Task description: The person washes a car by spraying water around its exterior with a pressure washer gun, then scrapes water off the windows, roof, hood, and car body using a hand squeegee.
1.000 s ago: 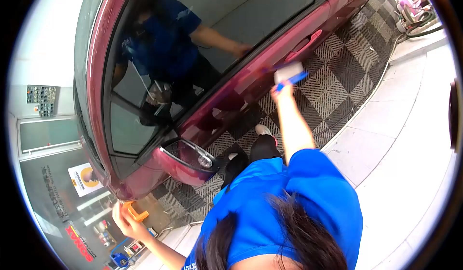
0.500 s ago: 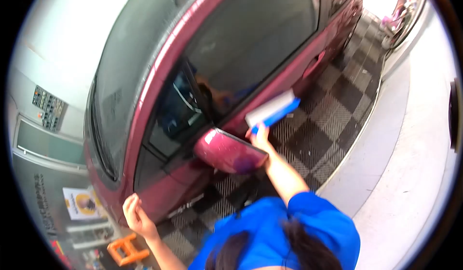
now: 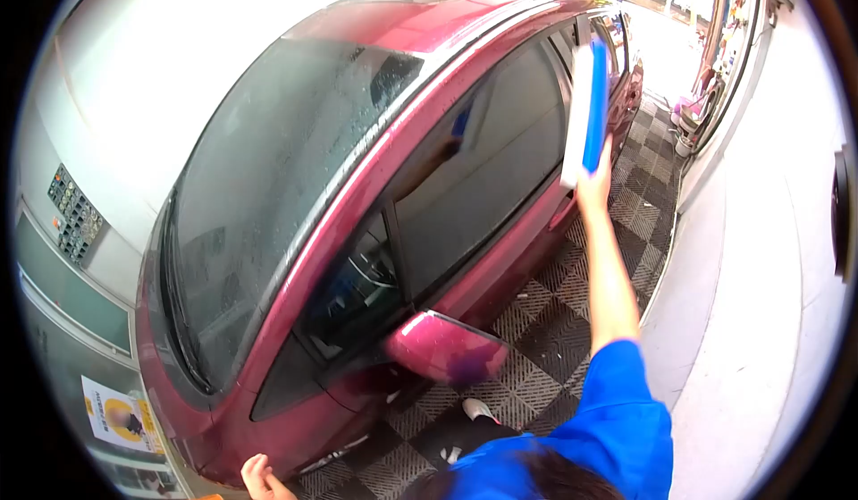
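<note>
My right hand (image 3: 593,187) is raised with the arm stretched out, fingers wrapped round the end of a long blue-and-white squeegee (image 3: 597,107). The squeegee is nearly upright beside the rear side of a dark red car (image 3: 487,312). Whether its white blade touches the car I cannot tell. Along the car's side are the dark front window (image 3: 492,169) and, nearer me, the wing mirror (image 3: 451,346). My left hand (image 3: 260,479) is low at the bottom edge, near the front of the car, with loosely bent fingers and nothing visible in them.
Black-and-grey checkered floor tiles (image 3: 554,339) run between the car and a white wall (image 3: 733,277) on the right. Buckets and other items (image 3: 686,125) stand by the far right wall. Water drops dot the windshield (image 3: 277,142). A poster (image 3: 121,415) hangs at lower left.
My right hand has swung the squeegee from beside the wing mirror up and away toward the car's rear, turning it upright. My left hand sits lower in view. The camera has tilted, showing the roof.
</note>
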A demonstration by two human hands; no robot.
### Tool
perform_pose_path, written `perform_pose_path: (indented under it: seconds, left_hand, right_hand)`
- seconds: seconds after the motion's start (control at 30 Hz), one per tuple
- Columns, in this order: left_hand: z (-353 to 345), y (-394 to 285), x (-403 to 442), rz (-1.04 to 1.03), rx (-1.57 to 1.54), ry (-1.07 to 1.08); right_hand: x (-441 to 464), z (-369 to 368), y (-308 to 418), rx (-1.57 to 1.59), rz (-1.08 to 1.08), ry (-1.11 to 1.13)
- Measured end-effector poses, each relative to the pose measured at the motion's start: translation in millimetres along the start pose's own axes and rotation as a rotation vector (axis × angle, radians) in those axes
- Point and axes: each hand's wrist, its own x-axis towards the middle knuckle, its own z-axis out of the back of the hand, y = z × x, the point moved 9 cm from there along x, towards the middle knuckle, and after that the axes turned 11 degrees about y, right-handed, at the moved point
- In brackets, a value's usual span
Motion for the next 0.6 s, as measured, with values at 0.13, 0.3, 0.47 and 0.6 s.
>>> perform_pose_path:
  seconds: [0.13, 0.3, 0.47, 0.6]
  left_hand:
    - [-34, -12, 39, -0.184, -0.006, 0.073]
    - [-37, -39, 39, -0.102, -0.139, 0.010]
    - [-30, -34, 34, -0.107, -0.165, -0.058]
    - [6, -14, 12, -0.045, -0.197, -0.096]
  right_hand:
    - [130, -41, 55, -0.348, -0.010, 0.157]
    - [2, -102, 207, -0.274, 0.529, 0.423]
    - [-187, -137, 341, 0.316, 1.019, 1.029]
    - [-197, -138, 394, 0.553, 0.704, 1.069]
